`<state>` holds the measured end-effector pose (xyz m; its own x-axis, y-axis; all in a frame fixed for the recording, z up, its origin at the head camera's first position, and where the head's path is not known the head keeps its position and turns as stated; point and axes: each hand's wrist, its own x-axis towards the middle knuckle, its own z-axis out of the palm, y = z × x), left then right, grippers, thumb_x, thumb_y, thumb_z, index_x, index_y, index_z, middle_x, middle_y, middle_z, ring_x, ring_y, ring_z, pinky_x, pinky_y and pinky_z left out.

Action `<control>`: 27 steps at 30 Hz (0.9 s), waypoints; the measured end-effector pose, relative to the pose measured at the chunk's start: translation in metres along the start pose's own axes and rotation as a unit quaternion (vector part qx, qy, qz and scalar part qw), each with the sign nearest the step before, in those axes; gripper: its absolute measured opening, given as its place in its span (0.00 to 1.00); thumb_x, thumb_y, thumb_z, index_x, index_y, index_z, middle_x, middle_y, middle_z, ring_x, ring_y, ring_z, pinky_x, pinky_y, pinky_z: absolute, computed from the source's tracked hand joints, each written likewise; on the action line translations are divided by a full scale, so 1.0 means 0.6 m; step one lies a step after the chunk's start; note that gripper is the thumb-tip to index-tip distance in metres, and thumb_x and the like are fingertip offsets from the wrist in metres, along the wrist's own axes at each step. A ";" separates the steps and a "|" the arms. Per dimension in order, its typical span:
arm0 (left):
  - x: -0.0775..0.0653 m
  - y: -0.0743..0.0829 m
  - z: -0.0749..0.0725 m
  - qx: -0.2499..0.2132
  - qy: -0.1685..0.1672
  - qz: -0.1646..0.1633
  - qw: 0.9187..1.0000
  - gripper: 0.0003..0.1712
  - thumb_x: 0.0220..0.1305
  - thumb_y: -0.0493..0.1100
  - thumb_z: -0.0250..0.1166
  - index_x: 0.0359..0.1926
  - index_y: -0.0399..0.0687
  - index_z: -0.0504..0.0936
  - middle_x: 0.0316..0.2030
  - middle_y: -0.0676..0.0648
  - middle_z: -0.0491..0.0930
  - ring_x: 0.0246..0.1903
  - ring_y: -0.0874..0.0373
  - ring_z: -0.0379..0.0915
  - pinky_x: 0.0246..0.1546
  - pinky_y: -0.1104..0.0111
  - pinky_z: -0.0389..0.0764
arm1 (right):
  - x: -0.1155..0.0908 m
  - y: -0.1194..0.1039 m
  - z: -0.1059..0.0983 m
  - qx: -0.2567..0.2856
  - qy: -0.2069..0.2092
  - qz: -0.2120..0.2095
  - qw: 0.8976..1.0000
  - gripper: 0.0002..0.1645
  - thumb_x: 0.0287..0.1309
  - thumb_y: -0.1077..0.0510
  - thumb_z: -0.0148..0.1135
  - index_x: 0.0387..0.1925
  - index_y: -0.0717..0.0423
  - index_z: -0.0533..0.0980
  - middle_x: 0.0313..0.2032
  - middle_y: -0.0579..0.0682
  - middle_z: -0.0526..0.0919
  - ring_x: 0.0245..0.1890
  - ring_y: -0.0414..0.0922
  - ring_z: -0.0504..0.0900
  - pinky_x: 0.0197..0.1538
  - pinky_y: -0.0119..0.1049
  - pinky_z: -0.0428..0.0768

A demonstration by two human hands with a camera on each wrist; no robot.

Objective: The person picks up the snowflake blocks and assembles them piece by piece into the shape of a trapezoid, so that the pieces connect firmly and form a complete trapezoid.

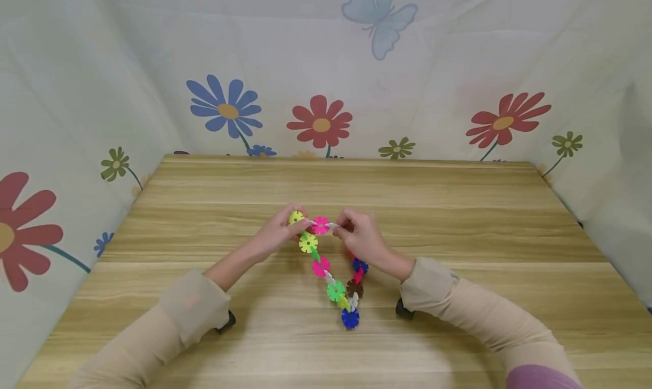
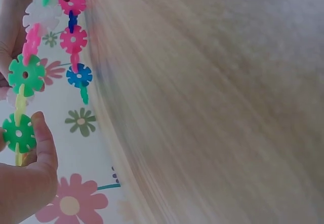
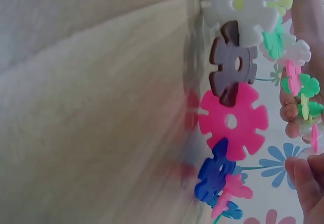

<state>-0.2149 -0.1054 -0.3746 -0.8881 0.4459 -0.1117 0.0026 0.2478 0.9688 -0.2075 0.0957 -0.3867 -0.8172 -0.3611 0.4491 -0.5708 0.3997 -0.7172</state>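
Note:
Several notched plastic snowflake discs, pink, yellow, green, white, blue and brown, are slotted together into a chain [image 1: 336,290]. It hangs between both hands in a V, with a blue disc [image 1: 350,319] lowest in the head view. My left hand [image 1: 277,229] pinches the chain at a yellow disc [image 1: 295,217] at the upper left. Opposite it, my right hand [image 1: 363,235] pinches a white disc [image 1: 333,226] by its edge. A pink disc [image 1: 321,225] spans the short gap between the hands. A brown disc [image 3: 232,64] shows large in the right wrist view.
Both hands work over a wood-grain table [image 1: 214,191]. Behind it hangs a pale cloth [image 1: 285,49] printed with flowers and a butterfly. Small black devices [image 1: 404,308] sit under both sleeve cuffs [image 1: 430,284].

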 end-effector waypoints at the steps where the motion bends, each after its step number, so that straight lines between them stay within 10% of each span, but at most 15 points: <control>1: -0.001 0.001 -0.001 0.002 0.000 -0.002 1.000 0.16 0.65 0.40 0.48 0.48 0.32 0.61 0.41 0.37 0.73 0.32 0.60 0.74 0.39 0.63 0.77 | 0.001 0.000 -0.001 0.002 -0.004 0.001 1.000 0.06 0.44 0.74 0.60 0.22 0.66 0.72 0.21 0.58 0.80 0.20 0.45 0.77 0.21 0.25 0.73; 19: 0.010 0.014 -0.013 0.073 -0.043 -0.015 0.996 0.22 0.56 0.50 0.60 0.51 0.46 0.74 0.49 0.44 0.71 0.42 0.53 0.71 0.44 0.57 0.76 | 0.012 -0.007 -0.025 -0.013 -0.062 0.013 0.998 0.03 0.47 0.70 0.60 0.26 0.63 0.74 0.25 0.53 0.80 0.23 0.39 0.75 0.27 0.26 0.76; 27: 0.015 0.019 -0.003 0.223 -0.023 0.079 0.971 0.20 0.52 0.49 0.65 0.47 0.50 0.78 0.43 0.51 0.78 0.43 0.58 0.71 0.44 0.65 0.74 | 0.014 -0.009 -0.030 -0.013 -0.074 -0.009 0.997 0.03 0.47 0.70 0.61 0.26 0.62 0.74 0.27 0.53 0.80 0.27 0.42 0.78 0.31 0.25 0.77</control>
<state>-0.2238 -0.1003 -0.3642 -0.8387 0.5444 0.0106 0.3449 0.5161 0.7840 -0.2128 0.1055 -0.3697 -0.7876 -0.4874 0.3770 -0.5883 0.4129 -0.6952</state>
